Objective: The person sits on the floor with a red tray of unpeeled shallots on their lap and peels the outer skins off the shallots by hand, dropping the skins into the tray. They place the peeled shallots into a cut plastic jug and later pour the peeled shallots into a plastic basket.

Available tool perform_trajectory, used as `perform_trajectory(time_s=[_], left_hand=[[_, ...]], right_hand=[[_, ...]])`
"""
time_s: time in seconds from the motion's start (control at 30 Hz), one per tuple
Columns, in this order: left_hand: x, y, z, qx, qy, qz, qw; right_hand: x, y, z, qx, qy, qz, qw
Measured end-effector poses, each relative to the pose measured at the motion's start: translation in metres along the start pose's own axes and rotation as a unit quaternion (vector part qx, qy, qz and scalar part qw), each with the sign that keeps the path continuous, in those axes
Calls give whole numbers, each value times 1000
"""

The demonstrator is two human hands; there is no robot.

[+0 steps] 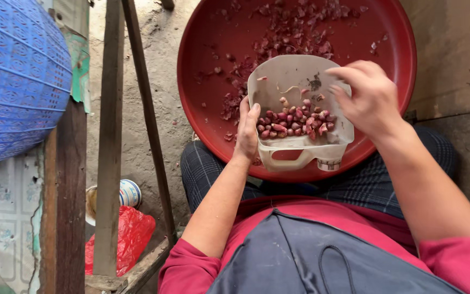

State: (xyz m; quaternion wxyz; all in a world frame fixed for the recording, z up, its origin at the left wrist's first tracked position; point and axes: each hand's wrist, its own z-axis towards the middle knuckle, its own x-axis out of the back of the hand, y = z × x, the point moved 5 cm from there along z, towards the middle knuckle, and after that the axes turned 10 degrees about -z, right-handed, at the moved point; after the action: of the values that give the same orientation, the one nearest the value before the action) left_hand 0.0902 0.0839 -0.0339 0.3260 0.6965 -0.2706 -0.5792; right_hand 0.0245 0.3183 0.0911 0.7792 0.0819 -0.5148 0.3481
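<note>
A white scoop cut from a plastic jug [278, 81] rests over a large red round tray [202, 60] on my lap. Red-skinned peanuts [295, 122] lie heaped at the scoop's near end, by its handle. My left hand [246, 130] grips the scoop's left edge. My right hand [368, 98] hovers over the scoop's right rim, fingers curled together near the nuts; whether they pinch anything is hidden. Loose reddish skins [289, 30] are scattered over the tray's far part.
A blue woven plastic basket [12, 76] fills the upper left. Wooden posts [110, 136] stand between it and my knee. A red plastic bag [123, 237] and a small bowl [126, 193] sit on the dirt floor below.
</note>
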Motion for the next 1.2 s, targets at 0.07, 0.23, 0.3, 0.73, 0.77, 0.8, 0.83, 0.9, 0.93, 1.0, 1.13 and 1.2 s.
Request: perform_trajectory(time_s=[0.07, 0.23, 0.3, 0.73, 0.77, 0.8, 0.83, 0.9, 0.93, 1.0, 1.13, 1.2], left_hand=[[-4, -4, -4, 18, -7, -27, 999], [-3, -12, -13, 37, 4, -58, 998], [1, -14, -15, 62, 15, -64, 996], [-7, -26, -25, 111, -15, -36, 993], [-6, -26, -26, 105, -9, -36, 994], [-5, -26, -26, 99, -4, -36, 994], [-3, -26, -27, 92, 1, -36, 995], [3, -26, -28, 99, 6, -51, 994], [6, -25, -27, 101, 8, -59, 993], [10, -24, -25, 86, 11, -46, 995], [12, -24, -22, 76, 10, -26, 997], [11, -24, -22, 78, 5, -58, 995]], right_hand=[[-15, -14, 23, 63, -46, 7, 997], [-70, -33, 34, 181, -109, -137, 968], [-84, -30, 35, 193, -140, -157, 958], [-117, -45, 43, 87, -185, -147, 968], [-116, -41, 46, 90, -122, -174, 973], [-110, -31, 50, 92, -61, -200, 974], [-102, -22, 52, 94, 1, -227, 969], [-87, 30, 64, -56, -79, -246, 964], [-78, 40, 60, -57, -102, -184, 976], [-57, 50, 49, -27, -154, -106, 982], [-45, 12, 13, 157, -265, -191, 932], [-48, -8, -2, 181, -314, -275, 890]])
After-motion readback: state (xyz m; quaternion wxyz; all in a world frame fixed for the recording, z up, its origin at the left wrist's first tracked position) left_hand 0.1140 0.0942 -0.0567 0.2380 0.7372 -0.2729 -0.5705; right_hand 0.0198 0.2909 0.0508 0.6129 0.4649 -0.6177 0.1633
